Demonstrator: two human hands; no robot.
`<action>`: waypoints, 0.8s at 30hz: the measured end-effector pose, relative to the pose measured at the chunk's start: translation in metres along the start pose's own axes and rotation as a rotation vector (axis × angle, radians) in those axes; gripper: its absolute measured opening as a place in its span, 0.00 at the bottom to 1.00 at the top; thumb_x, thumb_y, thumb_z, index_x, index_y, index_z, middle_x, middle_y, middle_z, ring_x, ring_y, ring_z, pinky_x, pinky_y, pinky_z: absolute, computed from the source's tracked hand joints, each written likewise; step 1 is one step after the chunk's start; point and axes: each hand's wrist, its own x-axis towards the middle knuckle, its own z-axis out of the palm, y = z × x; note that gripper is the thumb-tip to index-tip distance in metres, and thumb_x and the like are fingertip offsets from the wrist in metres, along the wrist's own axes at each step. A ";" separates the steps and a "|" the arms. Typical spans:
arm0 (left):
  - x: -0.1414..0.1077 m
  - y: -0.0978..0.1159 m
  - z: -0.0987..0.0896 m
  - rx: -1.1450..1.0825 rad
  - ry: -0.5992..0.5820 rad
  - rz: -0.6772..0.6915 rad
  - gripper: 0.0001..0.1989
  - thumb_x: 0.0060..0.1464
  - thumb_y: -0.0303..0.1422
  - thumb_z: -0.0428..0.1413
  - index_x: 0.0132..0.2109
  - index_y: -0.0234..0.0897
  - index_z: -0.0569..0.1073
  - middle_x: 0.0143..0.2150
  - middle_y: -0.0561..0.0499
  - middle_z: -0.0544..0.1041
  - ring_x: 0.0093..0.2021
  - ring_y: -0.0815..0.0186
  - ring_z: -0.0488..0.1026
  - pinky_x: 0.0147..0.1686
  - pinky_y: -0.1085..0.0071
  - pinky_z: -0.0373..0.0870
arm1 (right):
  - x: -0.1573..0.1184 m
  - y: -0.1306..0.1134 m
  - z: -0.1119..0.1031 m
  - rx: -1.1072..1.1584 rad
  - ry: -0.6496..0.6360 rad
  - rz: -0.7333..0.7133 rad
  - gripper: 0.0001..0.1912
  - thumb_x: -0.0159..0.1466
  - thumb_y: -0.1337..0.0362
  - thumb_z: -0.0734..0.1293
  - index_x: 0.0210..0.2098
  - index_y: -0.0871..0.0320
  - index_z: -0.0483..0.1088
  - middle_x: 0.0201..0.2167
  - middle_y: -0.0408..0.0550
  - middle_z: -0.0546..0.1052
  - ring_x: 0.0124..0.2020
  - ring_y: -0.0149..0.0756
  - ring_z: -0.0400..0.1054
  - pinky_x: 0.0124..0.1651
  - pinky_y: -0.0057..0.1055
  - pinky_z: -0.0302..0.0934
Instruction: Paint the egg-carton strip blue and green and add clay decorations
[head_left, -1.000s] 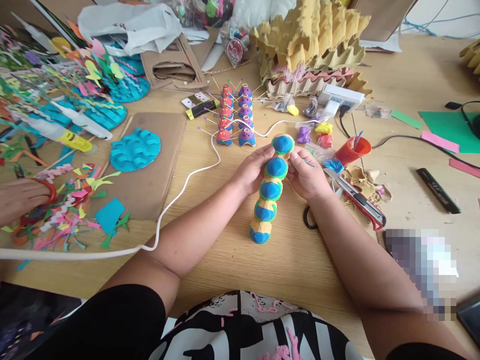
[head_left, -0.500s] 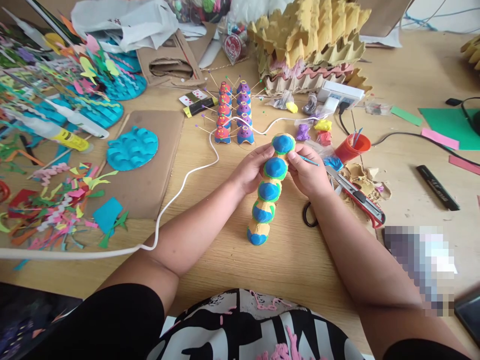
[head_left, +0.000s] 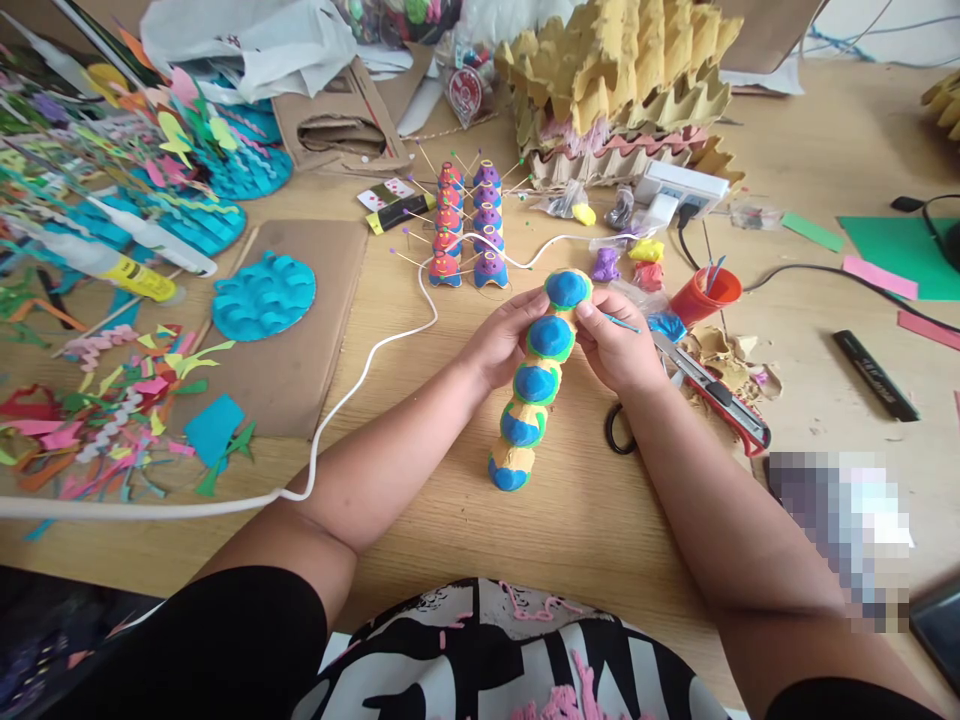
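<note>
A strip of egg-carton cups (head_left: pixel 535 384), covered with blue, green and yellow-orange clay, slants above the table with its far end between my hands. My left hand (head_left: pixel 510 340) grips that end from the left, fingers partly hidden behind it. From the right, my right hand (head_left: pixel 616 342) pinches the same end with its thumb on the side. A thin blue stick (head_left: pixel 622 324) pokes out from under the right hand's fingers. Beyond my hands stand a red caterpillar-like strip (head_left: pixel 447 225) and a purple one (head_left: pixel 489 225), both with pin-like feelers.
A utility knife (head_left: pixel 716 390) lies right of my right hand, near an orange cup (head_left: pixel 706 294). A white cable (head_left: pixel 367 375) crosses the table on the left. Stacked egg trays (head_left: pixel 615 90) stand at the back; paper scraps (head_left: pixel 127 410) and a cardboard sheet (head_left: pixel 300 390) lie left.
The near end of the clay-covered egg-carton strip has swung slightly to the left. Both hands keep their hold at its far end.
</note>
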 end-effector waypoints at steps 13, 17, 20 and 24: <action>0.002 -0.004 -0.003 -0.027 -0.018 -0.001 0.12 0.63 0.45 0.66 0.49 0.45 0.86 0.41 0.48 0.87 0.43 0.55 0.83 0.44 0.62 0.75 | 0.002 0.002 -0.004 0.049 -0.084 0.022 0.31 0.49 0.39 0.86 0.27 0.53 0.70 0.21 0.35 0.59 0.24 0.27 0.50 0.30 0.29 0.48; 0.001 -0.001 -0.001 -0.010 -0.012 0.016 0.16 0.56 0.49 0.71 0.44 0.44 0.85 0.35 0.46 0.85 0.40 0.52 0.82 0.40 0.60 0.76 | 0.004 0.002 -0.003 0.043 -0.059 0.012 0.33 0.47 0.37 0.86 0.28 0.53 0.69 0.20 0.34 0.58 0.24 0.27 0.49 0.28 0.29 0.45; 0.001 0.000 -0.001 -0.014 0.009 0.004 0.12 0.62 0.45 0.67 0.43 0.43 0.85 0.33 0.47 0.84 0.38 0.55 0.81 0.44 0.58 0.75 | 0.005 0.002 -0.003 0.055 -0.068 0.013 0.33 0.47 0.38 0.87 0.29 0.53 0.70 0.20 0.34 0.58 0.24 0.26 0.49 0.28 0.28 0.43; 0.001 -0.002 -0.003 -0.011 -0.029 0.034 0.09 0.64 0.42 0.65 0.43 0.43 0.86 0.34 0.51 0.84 0.32 0.64 0.75 0.40 0.63 0.72 | 0.004 0.002 -0.004 0.071 -0.100 0.028 0.33 0.49 0.39 0.86 0.28 0.53 0.68 0.20 0.34 0.58 0.23 0.25 0.49 0.27 0.28 0.43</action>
